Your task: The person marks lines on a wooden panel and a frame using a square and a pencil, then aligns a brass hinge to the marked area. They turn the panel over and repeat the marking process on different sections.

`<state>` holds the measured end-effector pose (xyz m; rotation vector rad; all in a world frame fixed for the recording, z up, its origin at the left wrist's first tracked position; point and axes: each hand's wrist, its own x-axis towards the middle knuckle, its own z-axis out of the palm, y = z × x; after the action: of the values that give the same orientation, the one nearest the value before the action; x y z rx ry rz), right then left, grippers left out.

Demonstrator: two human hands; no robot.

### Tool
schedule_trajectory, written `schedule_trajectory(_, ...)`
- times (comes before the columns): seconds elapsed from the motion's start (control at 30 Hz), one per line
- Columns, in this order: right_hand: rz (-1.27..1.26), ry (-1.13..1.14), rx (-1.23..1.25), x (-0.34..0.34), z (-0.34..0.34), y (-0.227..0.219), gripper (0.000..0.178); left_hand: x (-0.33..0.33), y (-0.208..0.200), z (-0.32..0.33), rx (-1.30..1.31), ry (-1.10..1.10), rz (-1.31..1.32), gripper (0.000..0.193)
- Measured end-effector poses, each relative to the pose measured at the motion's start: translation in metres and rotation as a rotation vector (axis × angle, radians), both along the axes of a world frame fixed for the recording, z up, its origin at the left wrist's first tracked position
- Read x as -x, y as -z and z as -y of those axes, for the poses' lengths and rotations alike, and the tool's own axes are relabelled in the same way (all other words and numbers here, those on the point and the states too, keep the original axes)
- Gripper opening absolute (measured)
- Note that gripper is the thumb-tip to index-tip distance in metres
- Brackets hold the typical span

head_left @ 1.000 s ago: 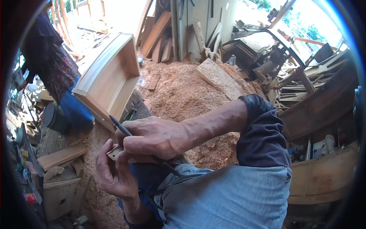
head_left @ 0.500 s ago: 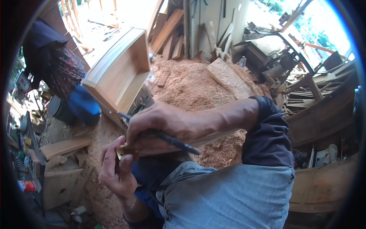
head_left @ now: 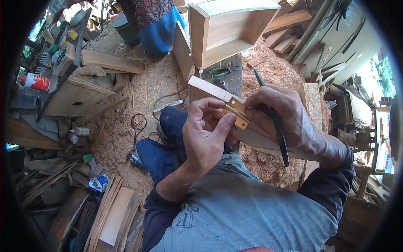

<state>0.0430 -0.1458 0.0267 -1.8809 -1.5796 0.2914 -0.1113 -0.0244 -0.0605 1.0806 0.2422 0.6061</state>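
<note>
My left hand (head_left: 210, 132) pinches a brass hinge (head_left: 237, 113) between thumb and fingers, against the edge of a pale wooden board (head_left: 206, 88). Screw holes show in the hinge's leaves. A thin line crosses the board's edge beside it. Close by on the right, my right hand (head_left: 285, 113) is closed round a long, dark, pen-like tool (head_left: 280, 136). One end of the tool points up and away from me, the other toward my chest. Its fingertips are at the hinge; whether they touch it I cannot tell.
Beyond the board stands an open wooden drawer-like box (head_left: 231, 31). Pliers (head_left: 220, 72) lie on a dark bench surface. Sawdust (head_left: 113, 101) covers the floor, with a black cord (head_left: 138, 122) on it. A cluttered workbench (head_left: 77, 94) is at the left, a person in a patterned garment (head_left: 153, 10) at the far left.
The view has swung, so my hands sit further right and the box is higher. My right hand has moved off the hinge to its right side. Both hands keep their hold.
</note>
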Motion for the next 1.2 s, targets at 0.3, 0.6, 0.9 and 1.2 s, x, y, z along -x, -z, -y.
schedule_trajectory(0.3,0.307,-0.001,0.055,0.005,0.003,0.000,0.027,-0.016,0.008,0.003,0.083,-0.084,0.000,0.030)
schedule_trajectory(0.6,0.473,-0.028,0.044,0.006,0.005,0.012,0.027,-0.019,0.001,-0.059,-1.313,-0.550,-0.045,0.049)
schedule_trajectory(0.9,0.698,-0.117,0.032,0.008,0.004,0.015,0.046,-0.035,0.027,-0.074,-1.143,-0.275,0.214,0.047)
schedule_trajectory(1.2,0.747,-0.123,-0.054,0.007,0.000,0.018,0.039,-0.038,0.030,-0.075,-1.115,-0.292,0.252,0.047)
